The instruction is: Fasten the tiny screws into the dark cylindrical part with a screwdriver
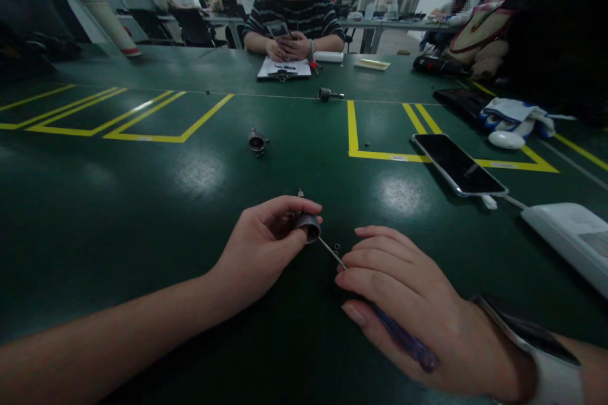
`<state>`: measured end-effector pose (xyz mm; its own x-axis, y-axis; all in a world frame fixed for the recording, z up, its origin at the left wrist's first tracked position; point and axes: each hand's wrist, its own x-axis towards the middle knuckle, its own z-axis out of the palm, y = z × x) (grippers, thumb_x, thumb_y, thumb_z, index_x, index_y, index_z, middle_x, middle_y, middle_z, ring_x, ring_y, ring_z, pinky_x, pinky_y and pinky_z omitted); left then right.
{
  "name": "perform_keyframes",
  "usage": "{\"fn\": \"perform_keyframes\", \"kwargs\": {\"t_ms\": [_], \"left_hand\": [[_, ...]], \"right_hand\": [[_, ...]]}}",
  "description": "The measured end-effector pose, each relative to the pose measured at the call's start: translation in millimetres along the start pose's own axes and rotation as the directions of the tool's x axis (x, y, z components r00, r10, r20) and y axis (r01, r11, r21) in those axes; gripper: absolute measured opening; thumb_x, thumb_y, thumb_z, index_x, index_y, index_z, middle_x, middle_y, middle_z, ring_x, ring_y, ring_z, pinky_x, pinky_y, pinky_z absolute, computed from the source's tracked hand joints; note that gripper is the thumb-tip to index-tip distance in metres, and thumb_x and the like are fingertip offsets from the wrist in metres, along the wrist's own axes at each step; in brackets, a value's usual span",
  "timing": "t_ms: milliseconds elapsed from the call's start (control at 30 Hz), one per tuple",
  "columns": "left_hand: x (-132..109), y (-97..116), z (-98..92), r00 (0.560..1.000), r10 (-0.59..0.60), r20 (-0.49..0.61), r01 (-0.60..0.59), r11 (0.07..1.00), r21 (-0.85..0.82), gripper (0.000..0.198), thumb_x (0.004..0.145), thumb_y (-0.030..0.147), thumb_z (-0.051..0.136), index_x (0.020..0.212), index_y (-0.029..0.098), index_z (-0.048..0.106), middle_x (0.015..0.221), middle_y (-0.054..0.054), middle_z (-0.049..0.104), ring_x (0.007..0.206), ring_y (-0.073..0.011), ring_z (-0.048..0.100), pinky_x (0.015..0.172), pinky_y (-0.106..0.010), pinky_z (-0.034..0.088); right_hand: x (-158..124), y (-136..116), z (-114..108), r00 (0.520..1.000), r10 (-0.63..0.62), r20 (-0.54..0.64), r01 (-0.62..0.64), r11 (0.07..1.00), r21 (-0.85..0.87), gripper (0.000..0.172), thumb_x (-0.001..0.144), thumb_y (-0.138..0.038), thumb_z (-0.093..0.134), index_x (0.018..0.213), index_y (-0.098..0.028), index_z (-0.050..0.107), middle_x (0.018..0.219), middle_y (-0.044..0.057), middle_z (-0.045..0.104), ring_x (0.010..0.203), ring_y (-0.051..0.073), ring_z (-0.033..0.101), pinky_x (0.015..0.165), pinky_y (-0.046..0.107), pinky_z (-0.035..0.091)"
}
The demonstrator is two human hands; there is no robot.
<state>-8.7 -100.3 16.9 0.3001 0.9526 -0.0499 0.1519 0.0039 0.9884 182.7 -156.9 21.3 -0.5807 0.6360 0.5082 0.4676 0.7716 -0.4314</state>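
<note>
My left hand [266,247] grips a small round metal housing [310,225] between thumb and fingers, its hollow side turned toward the right. My right hand [403,291] is closed around a screwdriver with a dark purple handle [403,338]. The thin screwdriver shaft [331,252] points up and left, its tip hidden in the hollow of the housing. Just beside the shaft lies a small nut [337,247] on the green table. Farther off, a similar metal housing [256,141] rests on the tabletop.
A metal part with a shaft [327,95] lies near the table's middle. To the right are a phone [458,164], a white power block [570,234] and a white-blue glove [515,115]. Across the table, a person sits behind a clipboard [285,68]. Yellow tape [351,130] marks the surface.
</note>
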Motion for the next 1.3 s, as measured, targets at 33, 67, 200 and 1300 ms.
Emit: {"fn": "perform_keyframes", "kwargs": {"t_ms": [33, 67, 200, 1300], "left_hand": [[0, 0, -1.1, 1.0, -0.003, 0.004, 0.003, 1.0, -0.021, 0.026, 0.072, 0.011, 0.062, 0.097, 0.016, 0.062, 0.097, -0.005, 0.07, 0.092, -0.0178, 0.066, 0.084, -0.03, 0.052], [0, 0, -2.3, 1.0, -0.008, 0.008, 0.008, 0.999, -0.044, 0.03, 0.071, 0.011, 0.064, 0.1, 0.016, 0.06, 0.1, -0.004, 0.069, 0.095, -0.018, 0.065, 0.085, -0.03, 0.052], [2, 1, -8.0, 0.995, -0.088, 0.054, 0.094, 0.989, -0.115, 0.042, 0.069, 0.013, 0.071, 0.107, 0.02, 0.056, 0.107, -0.004, 0.067, 0.099, -0.0182, 0.064, 0.084, -0.028, 0.053], [3, 6, -9.9, 0.996, -0.072, 0.046, 0.077, 0.99, -0.114, 0.039, 0.069, 0.02, 0.072, 0.107, 0.021, 0.061, 0.105, -0.005, 0.069, 0.095, -0.0195, 0.065, 0.085, -0.031, 0.052]], "right_hand": [[-1, 1, -2, 0.999, 0.01, -0.039, -0.008, 0.999, 0.051, 0.011, 0.082, -0.01, 0.054, 0.091, -0.011, 0.06, 0.084, 0.006, 0.066, 0.084, 0.017, 0.06, 0.098, 0.039, 0.041], [-3, 2, -3, 0.996, 0.04, -0.085, -0.03, 0.993, 0.112, 0.012, 0.081, -0.01, 0.054, 0.091, -0.012, 0.06, 0.085, 0.005, 0.065, 0.085, 0.017, 0.061, 0.1, 0.04, 0.039], [-8, 15, -6, 0.91, 0.363, -0.199, -0.245, 0.861, 0.445, 0.018, 0.088, -0.017, 0.046, 0.082, -0.017, 0.062, 0.076, 0.002, 0.065, 0.079, 0.016, 0.063, 0.099, 0.041, 0.041], [-8, 3, -4, 0.99, 0.018, -0.141, -0.019, 1.0, -0.001, 0.012, 0.077, -0.007, 0.054, 0.084, -0.015, 0.058, 0.077, 0.003, 0.064, 0.076, 0.016, 0.06, 0.1, 0.045, 0.036]]}}
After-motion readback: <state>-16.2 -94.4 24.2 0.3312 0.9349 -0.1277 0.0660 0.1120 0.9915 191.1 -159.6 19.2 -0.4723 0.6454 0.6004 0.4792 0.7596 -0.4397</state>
